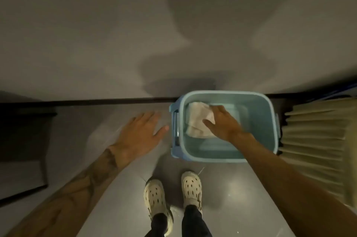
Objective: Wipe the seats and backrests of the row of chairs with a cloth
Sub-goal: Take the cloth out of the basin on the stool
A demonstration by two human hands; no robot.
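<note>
A light blue plastic bucket [228, 156] stands on the floor against the wall, with water in it. A white cloth [197, 120] hangs bunched inside the bucket at its left side. My right hand [222, 122] reaches down into the bucket and holds the cloth between thumb and fingers. My left hand [139, 130] hovers to the left of the bucket with its fingers spread, touching nothing. No chairs are in view.
A grey wall [116, 33] fills the upper half, with a dark skirting strip along its foot. A dark panel [23, 140] lies at the left. Beige slatted material [316, 140] stands right of the bucket. My two feet in pale clogs [173, 198] stand on the grey floor.
</note>
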